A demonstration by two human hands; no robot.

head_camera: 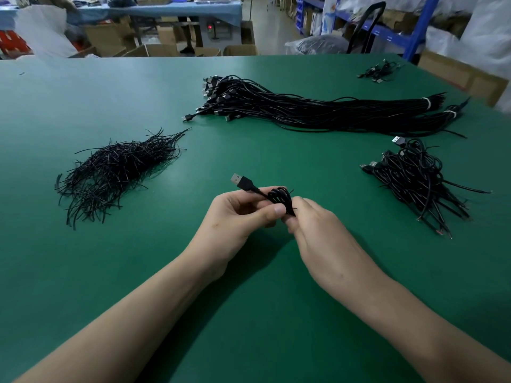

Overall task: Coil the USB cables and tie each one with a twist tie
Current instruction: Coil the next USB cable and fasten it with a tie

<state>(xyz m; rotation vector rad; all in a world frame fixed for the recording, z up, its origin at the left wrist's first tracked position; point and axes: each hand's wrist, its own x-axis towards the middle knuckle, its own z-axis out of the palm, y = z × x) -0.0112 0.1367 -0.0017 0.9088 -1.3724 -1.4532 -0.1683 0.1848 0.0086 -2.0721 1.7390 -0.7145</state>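
Head view. A flat green-topped desk (83,92); two bare forearms reach in from its near edge.

- The left hand (237,214) and right hand (318,225) meet over the middle of the desk, nearer the near edge.
- Between them is one thin black USB cable (279,199), wound into a small tight coil.
- The left hand's fingers (272,211) are curled, with the thumb pressed on the coil's left side, pinching it.
- The right hand's fingers (300,203) are curled round the coil's right side and grip it too.
- The cable's black plug (240,181), with a silver metal tip, sticks out up and to the left, past the left hand.
- Cannot tell whether a tie is round the coil; the fingers cover it.

Elsewhere on the desk:

- Left of the hands, well apart: a loose heap of short thin black twist ties (116,170).
- Toward the far edge, right of centre: a long bundle of straight black USB cables (318,110), with plugs at its left end and white bands (427,103) near its right end.
- By the right edge: a heap of small coiled black cables (414,178).
- Far right corner: a small cluster of black cables (378,70), too small to tell more.
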